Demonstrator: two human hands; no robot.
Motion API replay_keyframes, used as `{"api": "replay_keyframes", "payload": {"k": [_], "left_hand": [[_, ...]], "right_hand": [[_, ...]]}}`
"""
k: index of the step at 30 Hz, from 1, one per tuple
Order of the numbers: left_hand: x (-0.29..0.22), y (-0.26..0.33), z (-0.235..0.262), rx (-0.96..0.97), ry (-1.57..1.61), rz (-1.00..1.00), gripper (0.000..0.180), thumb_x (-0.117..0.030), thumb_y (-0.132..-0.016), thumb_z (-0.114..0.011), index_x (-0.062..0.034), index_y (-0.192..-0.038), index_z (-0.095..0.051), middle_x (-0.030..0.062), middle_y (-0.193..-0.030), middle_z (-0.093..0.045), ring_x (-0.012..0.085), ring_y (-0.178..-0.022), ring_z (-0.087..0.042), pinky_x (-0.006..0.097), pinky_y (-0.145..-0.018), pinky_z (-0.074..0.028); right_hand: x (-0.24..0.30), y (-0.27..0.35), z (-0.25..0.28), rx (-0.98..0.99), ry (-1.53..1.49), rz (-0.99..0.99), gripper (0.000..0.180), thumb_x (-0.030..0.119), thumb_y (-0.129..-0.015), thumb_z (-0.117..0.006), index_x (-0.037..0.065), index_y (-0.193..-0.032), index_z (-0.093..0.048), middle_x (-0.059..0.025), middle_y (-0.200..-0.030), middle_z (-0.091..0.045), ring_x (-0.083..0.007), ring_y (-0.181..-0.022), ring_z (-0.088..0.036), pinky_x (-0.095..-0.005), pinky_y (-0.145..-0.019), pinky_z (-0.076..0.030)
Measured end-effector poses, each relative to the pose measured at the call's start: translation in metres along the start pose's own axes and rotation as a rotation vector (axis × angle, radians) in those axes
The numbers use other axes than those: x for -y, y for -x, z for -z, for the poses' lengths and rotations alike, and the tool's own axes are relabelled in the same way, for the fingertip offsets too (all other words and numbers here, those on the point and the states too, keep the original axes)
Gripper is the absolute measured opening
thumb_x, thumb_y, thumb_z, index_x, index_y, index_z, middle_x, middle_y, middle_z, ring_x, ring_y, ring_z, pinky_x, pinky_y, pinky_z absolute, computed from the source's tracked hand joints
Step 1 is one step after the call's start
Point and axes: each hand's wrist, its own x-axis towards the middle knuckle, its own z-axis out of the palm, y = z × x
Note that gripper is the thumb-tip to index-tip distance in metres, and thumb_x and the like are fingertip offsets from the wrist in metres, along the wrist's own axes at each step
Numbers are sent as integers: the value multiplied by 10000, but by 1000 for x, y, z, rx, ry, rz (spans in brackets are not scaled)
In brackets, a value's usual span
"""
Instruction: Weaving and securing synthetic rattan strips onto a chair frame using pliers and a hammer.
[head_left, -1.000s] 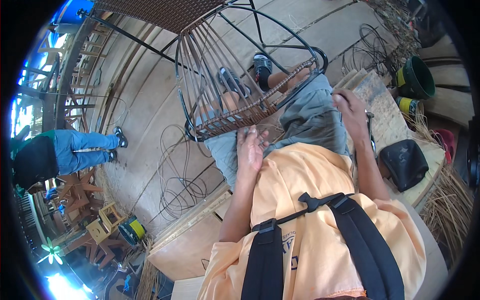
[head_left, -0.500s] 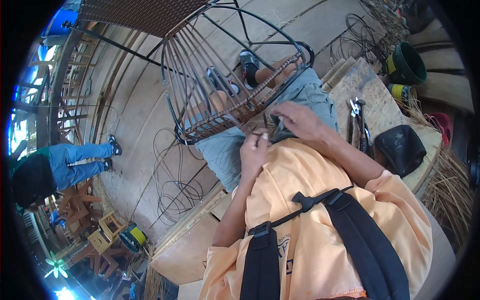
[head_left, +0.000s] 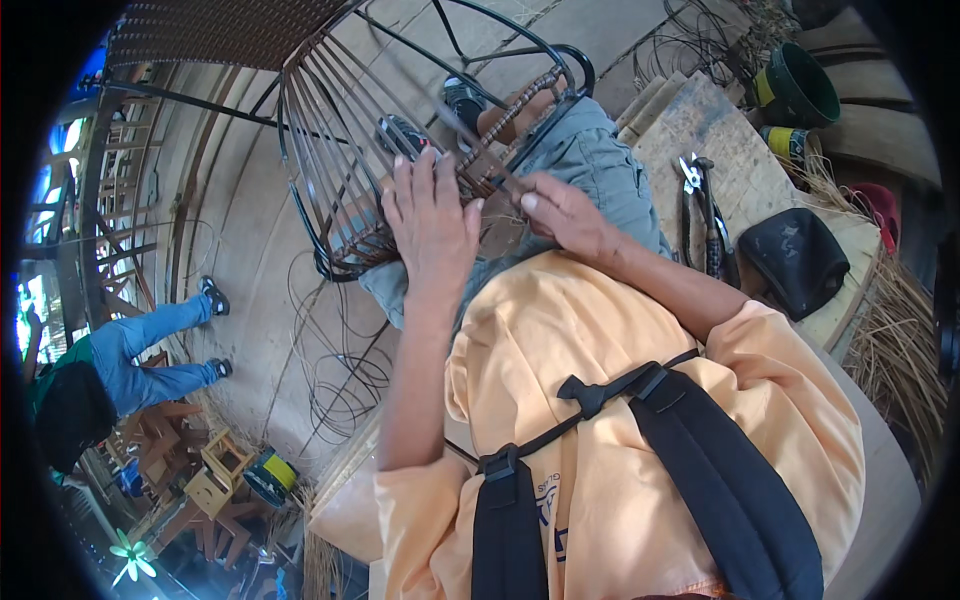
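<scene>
A chair with a black metal frame and a brown woven back [head_left: 220, 32] leans across my lap. Brown strands [head_left: 335, 130] run lengthwise over its open part, and its near side rail is wrapped in the same material. My left hand [head_left: 430, 225] lies over these strands near the close edge, fingers stretched out and apart. Between the thumb and fingers of my right hand [head_left: 568, 212] is a brown strip [head_left: 505, 180], which runs from the chair's near corner. My left hand partly hides the weave beneath it.
Pliers [head_left: 690, 178] and other hand tools lie on a wooden board [head_left: 670, 130] at my right, beside a black pouch [head_left: 795, 262]. A green bucket [head_left: 805, 85] stands beyond. Coiled strands [head_left: 345, 385] lie on the floor. A person in blue jeans [head_left: 150, 345] stands at left.
My left hand has left its closed pose beside the right hand, moved left and forward, and spread over the strands. My right hand has turned and grips the strip. The view has shifted slightly.
</scene>
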Motion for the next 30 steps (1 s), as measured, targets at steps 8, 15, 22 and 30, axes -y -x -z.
{"api": "replay_keyframes", "payload": {"k": [8, 15, 22, 30], "left_hand": [[21, -2, -47, -128, -164, -175, 798, -412, -603, -751, -108, -1268, -432, 37, -1323, -391, 281, -1258, -325, 546, -956, -264], [20, 0, -43, -118, -127, -163, 801, -371, -612, -748, -77, -1280, -419, 78, -1322, -405, 295, -1250, -351, 566, -960, -277], [18, 1, -9, -47, 311, 15, 543, -114, -722, -616, -15, -1227, -443, 136, -1297, -421, 338, -1240, -352, 454, -1037, -261], [68, -65, -9, -178, 594, 284, 312, -51, -821, -497, 51, -1116, -517, 218, -1165, -512, 367, -1098, -481, 415, -954, -366]], "right_hand": [[5, 3, -13, -29, -548, -146, 172, 193, -914, -455, 30, -870, -486, 43, -520, -303, -65, -431, -236, -217, -438, -219], [42, 11, -30, -78, 54, 170, 171, 160, -894, -464, 32, -793, -516, 21, -546, -390, -64, -467, -361, -213, -455, -293], [75, -39, -36, -141, -369, -257, 145, 172, -905, -470, 50, -850, -526, 39, -540, -349, -68, -445, -288, -215, -420, -259], [59, -183, -23, 54, -292, -311, 174, 151, -908, -432, 9, -858, -519, -25, -478, -392, -146, -369, -382, -275, -370, -315]]}}
